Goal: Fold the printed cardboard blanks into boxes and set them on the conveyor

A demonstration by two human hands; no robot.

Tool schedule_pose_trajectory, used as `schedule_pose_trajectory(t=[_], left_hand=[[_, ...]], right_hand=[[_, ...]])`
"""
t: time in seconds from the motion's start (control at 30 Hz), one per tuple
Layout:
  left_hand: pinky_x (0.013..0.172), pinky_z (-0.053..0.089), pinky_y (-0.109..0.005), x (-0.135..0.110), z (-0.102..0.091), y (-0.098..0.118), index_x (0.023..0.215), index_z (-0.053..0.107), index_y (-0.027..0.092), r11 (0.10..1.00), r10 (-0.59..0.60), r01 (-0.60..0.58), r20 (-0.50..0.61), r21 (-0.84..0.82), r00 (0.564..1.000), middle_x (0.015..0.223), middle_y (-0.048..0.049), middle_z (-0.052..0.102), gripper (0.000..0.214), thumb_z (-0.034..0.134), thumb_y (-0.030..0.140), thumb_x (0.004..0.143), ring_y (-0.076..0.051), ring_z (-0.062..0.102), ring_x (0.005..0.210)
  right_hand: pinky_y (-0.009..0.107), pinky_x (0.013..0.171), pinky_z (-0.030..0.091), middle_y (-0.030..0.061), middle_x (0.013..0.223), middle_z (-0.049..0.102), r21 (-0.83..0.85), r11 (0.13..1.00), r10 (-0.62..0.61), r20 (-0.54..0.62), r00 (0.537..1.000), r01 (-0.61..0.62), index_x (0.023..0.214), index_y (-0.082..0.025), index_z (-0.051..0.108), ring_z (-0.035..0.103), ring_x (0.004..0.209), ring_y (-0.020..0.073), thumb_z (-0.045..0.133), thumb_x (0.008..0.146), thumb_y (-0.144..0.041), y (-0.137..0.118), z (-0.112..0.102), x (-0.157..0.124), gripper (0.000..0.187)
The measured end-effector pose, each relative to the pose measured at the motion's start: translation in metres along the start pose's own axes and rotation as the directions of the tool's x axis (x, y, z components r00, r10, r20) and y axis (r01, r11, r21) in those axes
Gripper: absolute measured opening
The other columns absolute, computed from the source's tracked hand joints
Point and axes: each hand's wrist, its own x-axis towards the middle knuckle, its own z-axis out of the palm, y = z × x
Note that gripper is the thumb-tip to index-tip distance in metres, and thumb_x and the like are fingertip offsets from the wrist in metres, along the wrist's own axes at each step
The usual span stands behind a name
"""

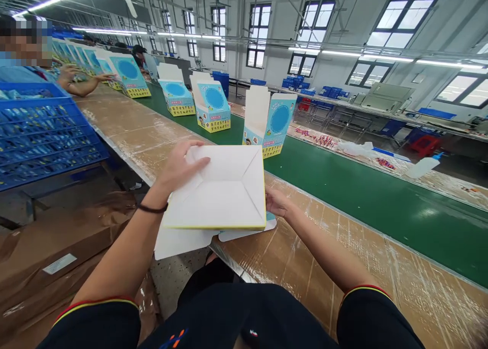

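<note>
A cardboard box (224,201) is tilted in front of me above the table's near edge. Its white side with slanting crease lines faces me, edged in yellow, and loose flaps stick out below. My left hand (185,168) grips the box's upper left side, the thumb lying over the white card. At the right edge, my right hand (277,202) holds the box with its fingertips partly hidden behind it. Just beyond stands a printed blue and yellow display box (280,122) with a raised white back panel.
A green conveyor belt (343,186) runs past the brown-covered worktable (305,247), carrying more display boxes (212,105). At left are a blue crate (41,130) of packets and a co-worker's hand (104,78). A white bottle (423,167) lies across the belt; brown sheeting (57,283) sits lower left.
</note>
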Motion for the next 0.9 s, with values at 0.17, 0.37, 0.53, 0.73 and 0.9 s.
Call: schedule_pose_trajectory(t=[0.17, 0.37, 0.53, 0.73, 0.9], left_hand=[[0.093, 0.058, -0.039, -0.024, -0.003, 0.019, 0.095, 0.07, 0.024, 0.961, 0.006, -0.082, -0.278, -0.264, 0.961, 0.102, -0.0043, 0.075, 0.03, 0.072, 0.045, 0.074, -0.024, 0.069, 0.099], [0.09, 0.056, -0.043, -0.046, 0.047, 0.014, 0.06, 0.065, 0.025, 0.934, -0.103, -0.037, -0.368, -0.354, 0.924, 0.07, -0.0035, 0.07, 0.027, 0.056, 0.043, 0.078, -0.024, 0.068, 0.079], [0.093, 0.057, -0.048, -0.056, 0.055, 0.009, 0.053, 0.062, 0.026, 0.897, -0.299, 0.056, -0.508, -0.439, 0.808, 0.062, -0.0025, 0.065, 0.017, 0.055, 0.037, 0.064, -0.025, 0.066, 0.074], [0.1, 0.056, -0.053, -0.066, 0.041, 0.007, 0.05, 0.058, 0.026, 0.884, -0.306, 0.02, -0.546, -0.467, 0.78, 0.063, -0.0017, 0.06, 0.013, 0.057, 0.037, 0.057, -0.025, 0.062, 0.073], [0.087, 0.057, -0.051, -0.082, 0.033, -0.003, 0.049, 0.055, 0.026, 0.939, -0.224, -0.018, -0.651, -0.343, 0.725, 0.063, -0.0028, 0.06, 0.016, 0.056, 0.037, 0.061, -0.026, 0.063, 0.072]], right_hand=[[0.029, 0.064, 0.054, -0.0042, 0.075, 0.067, 0.14, 0.97, -0.159, -0.257, 0.953, 0.2, 0.088, -0.026, 0.066, 0.064, 0.069, 0.0167, 0.103, 0.043, -0.053, -0.063, -0.013, -0.022, 0.064], [0.034, 0.073, 0.054, 0.0001, 0.088, 0.068, -0.18, 0.931, -0.363, -0.383, 0.85, 0.316, 0.09, -0.025, 0.062, 0.062, 0.08, 0.019, 0.091, 0.058, -0.064, -0.078, -0.013, -0.049, 0.059], [0.04, 0.076, 0.054, 0.0035, 0.1, 0.064, -0.532, 0.793, -0.558, -0.441, 0.703, 0.296, 0.099, -0.026, 0.061, 0.057, 0.08, 0.0203, 0.083, 0.068, -0.064, -0.051, -0.011, -0.082, 0.053], [0.042, 0.081, 0.054, 0.0061, 0.11, 0.068, -0.6, 0.699, -0.671, -0.364, 0.646, 0.389, 0.118, -0.03, 0.063, 0.06, 0.085, 0.0227, 0.084, 0.077, -0.054, -0.048, -0.002, -0.121, 0.051], [0.036, 0.071, 0.053, 0.0032, 0.09, 0.075, -0.309, 0.919, -0.28, -0.078, 0.957, 0.244, 0.102, -0.027, 0.075, 0.066, 0.081, 0.0228, 0.089, 0.073, -0.057, -0.049, -0.003, -0.132, 0.044]])
